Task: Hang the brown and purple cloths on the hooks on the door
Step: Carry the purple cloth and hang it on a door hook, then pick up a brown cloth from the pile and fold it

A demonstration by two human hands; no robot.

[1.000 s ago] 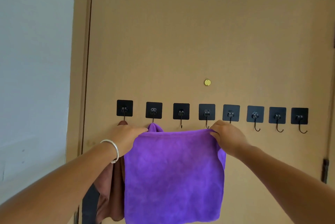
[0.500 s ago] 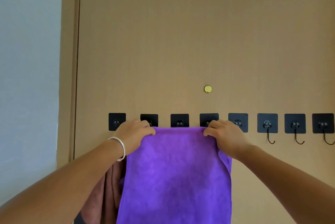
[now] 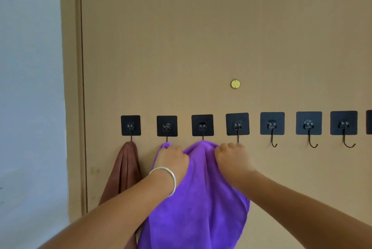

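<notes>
The purple cloth hangs against the tan door. Its top edge is bunched into peaks under the second hook and the third hook. My left hand, with a silver bangle on the wrist, grips the cloth between those two peaks. My right hand grips the cloth's top right part, just below the fourth hook. The brown cloth hangs in folds from the first hook, left of my left forearm.
Several more black square hooks run rightward, such as the fifth hook, and carry nothing. A small brass disc sits above the row. The door frame and a pale wall lie to the left.
The cloth's top edge, held flat and level at the pads before, is now lower and bunched into peaks under the second and third hooks. Both hands have drawn closer together.
</notes>
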